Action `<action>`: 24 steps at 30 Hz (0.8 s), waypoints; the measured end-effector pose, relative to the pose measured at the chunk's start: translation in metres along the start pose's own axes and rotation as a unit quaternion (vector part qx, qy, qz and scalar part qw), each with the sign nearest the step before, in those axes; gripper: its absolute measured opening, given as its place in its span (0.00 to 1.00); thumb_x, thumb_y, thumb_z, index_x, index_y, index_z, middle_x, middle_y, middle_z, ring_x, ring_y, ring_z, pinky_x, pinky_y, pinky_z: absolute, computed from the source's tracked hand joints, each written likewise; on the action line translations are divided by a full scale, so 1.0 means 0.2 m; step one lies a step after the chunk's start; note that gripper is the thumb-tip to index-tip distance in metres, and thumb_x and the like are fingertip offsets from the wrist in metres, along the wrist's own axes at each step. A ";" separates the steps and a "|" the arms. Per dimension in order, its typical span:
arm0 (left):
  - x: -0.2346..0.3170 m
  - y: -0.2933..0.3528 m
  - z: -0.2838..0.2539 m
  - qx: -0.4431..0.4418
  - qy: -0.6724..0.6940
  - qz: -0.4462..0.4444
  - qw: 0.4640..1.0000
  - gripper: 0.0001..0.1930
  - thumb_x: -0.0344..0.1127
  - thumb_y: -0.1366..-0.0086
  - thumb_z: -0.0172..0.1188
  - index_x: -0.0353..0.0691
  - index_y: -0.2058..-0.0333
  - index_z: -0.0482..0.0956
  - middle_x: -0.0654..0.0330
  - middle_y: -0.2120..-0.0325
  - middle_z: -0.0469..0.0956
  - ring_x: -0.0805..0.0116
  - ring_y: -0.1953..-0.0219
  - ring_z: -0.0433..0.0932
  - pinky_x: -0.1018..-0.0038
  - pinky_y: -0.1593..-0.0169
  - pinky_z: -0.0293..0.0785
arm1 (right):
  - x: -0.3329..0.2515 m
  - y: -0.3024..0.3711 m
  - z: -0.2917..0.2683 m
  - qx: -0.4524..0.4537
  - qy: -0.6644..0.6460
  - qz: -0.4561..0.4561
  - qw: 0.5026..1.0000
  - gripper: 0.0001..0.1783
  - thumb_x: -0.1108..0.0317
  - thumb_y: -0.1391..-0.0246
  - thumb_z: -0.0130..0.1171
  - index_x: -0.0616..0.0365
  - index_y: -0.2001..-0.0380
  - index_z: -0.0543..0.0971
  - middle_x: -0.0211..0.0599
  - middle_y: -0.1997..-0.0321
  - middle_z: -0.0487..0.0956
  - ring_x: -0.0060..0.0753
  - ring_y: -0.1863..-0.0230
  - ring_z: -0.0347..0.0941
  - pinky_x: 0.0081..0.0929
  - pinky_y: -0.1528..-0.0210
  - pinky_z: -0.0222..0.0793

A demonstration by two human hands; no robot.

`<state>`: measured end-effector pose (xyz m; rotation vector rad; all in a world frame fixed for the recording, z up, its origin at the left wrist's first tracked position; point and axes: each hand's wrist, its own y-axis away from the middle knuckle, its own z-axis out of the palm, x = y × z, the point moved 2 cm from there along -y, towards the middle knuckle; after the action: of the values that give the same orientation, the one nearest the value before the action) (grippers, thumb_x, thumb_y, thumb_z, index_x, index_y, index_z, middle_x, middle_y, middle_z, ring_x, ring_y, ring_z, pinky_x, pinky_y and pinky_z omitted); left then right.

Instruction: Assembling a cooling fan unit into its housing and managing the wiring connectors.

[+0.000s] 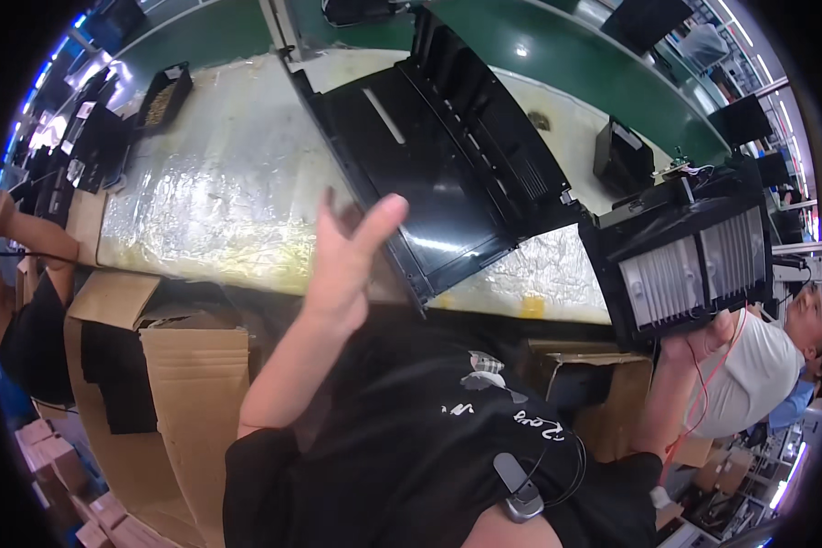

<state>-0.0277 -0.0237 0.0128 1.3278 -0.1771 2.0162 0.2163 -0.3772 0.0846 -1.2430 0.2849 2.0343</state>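
My left hand (pixel 345 260) is raised with its fingers apart, some of them blurred, and holds nothing. It is nearest to the left edge of a large black plastic housing (pixel 420 164), which lies tilted on the table with a long slot in its flat panel and a tall ribbed wall. At the right, my right hand (pixel 700 340) grips the lower edge of a black boxy unit (pixel 603 274). Two silver finned heat sinks (pixel 662 283) face me on that unit, and a small green circuit board (pixel 676 167) with wires shows behind its top. My right fingers are partly hidden by it.
The worktable (pixel 201 183) is wrapped in shiny film. A black bin of small parts (pixel 163 102) stands far left, another black bin (pixel 623 157) at right. Open cardboard boxes (pixel 196 393) sit below the near edge. Red wires (pixel 701 402) hang by my right arm. Other people are at both sides.
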 end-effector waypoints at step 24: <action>0.07 -0.11 -0.06 0.004 0.094 0.033 0.995 0.56 0.34 0.45 0.72 0.43 0.29 0.36 0.54 0.51 0.69 0.72 0.58 0.72 0.77 0.61 0.68 | 0.50 -0.12 0.65 0.204 -0.193 0.246 0.928 0.36 0.53 0.51 0.63 0.60 0.41 0.70 0.43 0.46 0.77 0.40 0.50 0.76 0.41 0.46 0.75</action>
<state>-0.0273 0.0048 0.0141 1.1423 -0.1283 2.1867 0.1159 -0.2456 0.0703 -0.5274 0.8462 2.4157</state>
